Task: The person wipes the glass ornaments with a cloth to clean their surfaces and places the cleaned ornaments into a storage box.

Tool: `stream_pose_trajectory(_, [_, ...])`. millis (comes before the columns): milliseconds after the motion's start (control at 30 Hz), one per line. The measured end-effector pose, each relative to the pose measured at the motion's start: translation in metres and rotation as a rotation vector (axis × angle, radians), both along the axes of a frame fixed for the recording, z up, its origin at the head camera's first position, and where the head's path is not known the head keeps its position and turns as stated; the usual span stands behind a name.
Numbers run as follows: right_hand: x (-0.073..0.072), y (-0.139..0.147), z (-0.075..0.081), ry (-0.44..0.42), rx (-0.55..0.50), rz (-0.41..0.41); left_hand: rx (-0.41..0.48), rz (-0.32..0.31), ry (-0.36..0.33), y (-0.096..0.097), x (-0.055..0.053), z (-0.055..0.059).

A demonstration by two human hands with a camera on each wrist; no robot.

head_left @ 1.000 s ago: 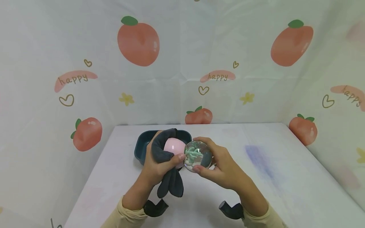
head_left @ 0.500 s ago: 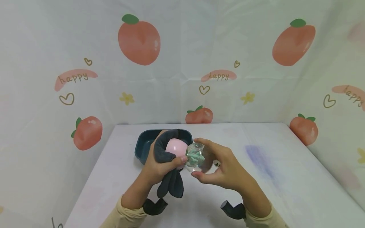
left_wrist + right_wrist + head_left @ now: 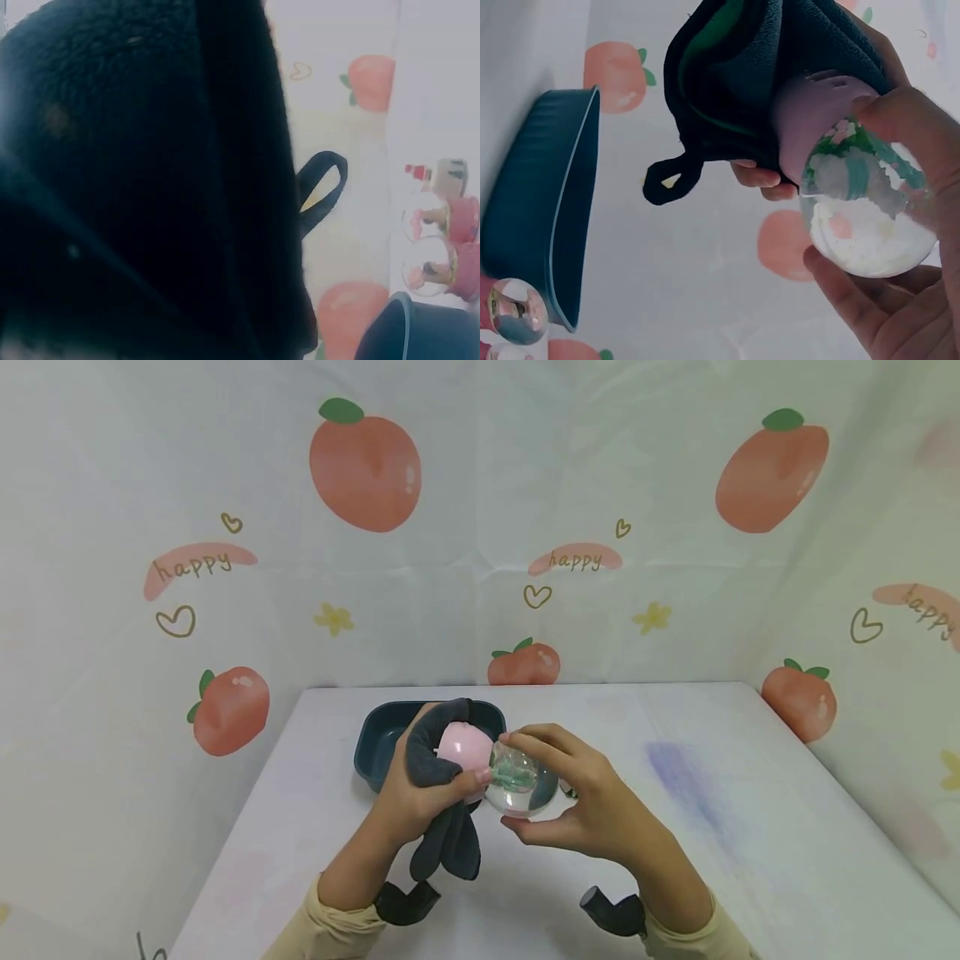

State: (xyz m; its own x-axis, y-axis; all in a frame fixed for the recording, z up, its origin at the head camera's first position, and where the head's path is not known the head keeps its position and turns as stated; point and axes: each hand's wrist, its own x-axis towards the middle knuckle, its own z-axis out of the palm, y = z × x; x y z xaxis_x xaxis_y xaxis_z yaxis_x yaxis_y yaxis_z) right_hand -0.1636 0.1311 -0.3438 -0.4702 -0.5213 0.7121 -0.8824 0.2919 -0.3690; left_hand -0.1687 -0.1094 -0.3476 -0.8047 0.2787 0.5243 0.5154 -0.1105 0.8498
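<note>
A snow globe with a pink base (image 3: 463, 745) and a clear glass ball (image 3: 521, 800) is held between both hands over the table. My left hand (image 3: 411, 802) grips the base through a dark grey cloth (image 3: 426, 756), whose lower folds hang below the palm. My right hand (image 3: 600, 797) holds the ball, thumb below and fingers across its upper side. Green and white shapes show inside the glass in the right wrist view. There, a loop (image 3: 664, 181) sticks out from the cloth. Dark fabric fills most of the left wrist view.
Behind my left hand stands a dark teal tub (image 3: 367, 752) on the white table (image 3: 750, 827). Other snow globes with pink bases (image 3: 463, 262) stand near the tub in the left wrist view. A peach-printed curtain (image 3: 465, 485) rises behind the table.
The fingers of my right hand have shifted over the glass ball, and the ball has turned a little. My left hand keeps its grip almost in place.
</note>
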Motion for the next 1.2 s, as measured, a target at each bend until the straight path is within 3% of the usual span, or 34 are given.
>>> stream_pose_trajectory(233, [0.0024,0.0012,0.0000,0.082,0.087,-0.071,-0.032,0.017,-0.034,-0.0003,-0.0023,-0.0016])
stream_pose_trajectory(433, [0.0075,-0.0037,0.0019,0.285,0.144,-0.129,0.033,-0.030,-0.077,-0.0008,-0.0021,-0.0019])
stream_pose_trajectory(567, [0.0078,-0.0054,0.0018,0.304,0.128,-0.129,0.050,-0.027,-0.079,-0.0004,0.0000,-0.0001])
stream_pose_trajectory(800, [0.0017,-0.0065,-0.0025,0.179,0.037,-0.086,0.021,0.078,0.006,0.0002,0.0012,0.0018])
stream_pose_trajectory(967, [-0.0016,-0.0060,-0.0041,0.055,0.024,-0.064,0.033,0.094,0.052,0.0005,0.0017,0.0026])
stream_pose_trajectory(1200, [0.0001,-0.0038,-0.0013,-0.246,-0.038,0.013,0.054,0.119,0.074,0.0013,0.0028,0.0027])
